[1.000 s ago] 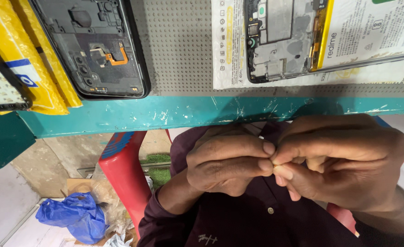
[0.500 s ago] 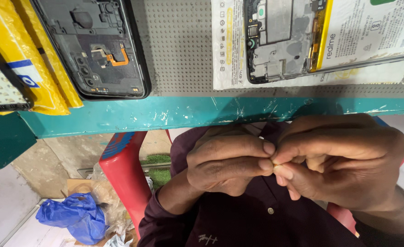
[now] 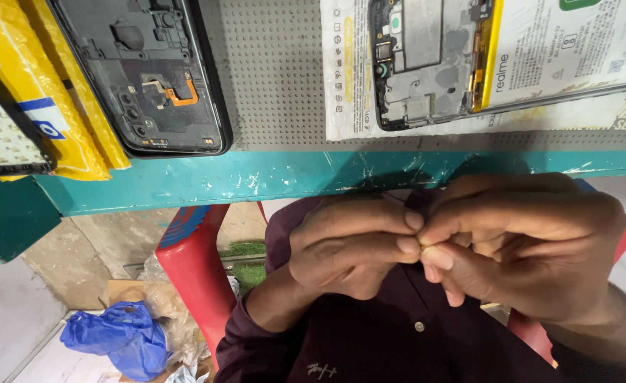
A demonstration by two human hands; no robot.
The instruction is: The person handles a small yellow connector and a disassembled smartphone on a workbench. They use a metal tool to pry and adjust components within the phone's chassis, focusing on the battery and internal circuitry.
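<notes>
We are at a phone-repair workshop: on the teal-edged counter (image 3: 291,177) lie an opened phone (image 3: 433,60) at upper right, an empty phone back frame (image 3: 150,78) at upper left, and a grey perforated mat (image 3: 277,78).

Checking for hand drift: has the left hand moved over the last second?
No. The left hand sits at the same spot below the teal table edge.

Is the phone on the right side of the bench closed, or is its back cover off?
Open: the phone lies with no back cover, so its circuit board and battery show.
</notes>
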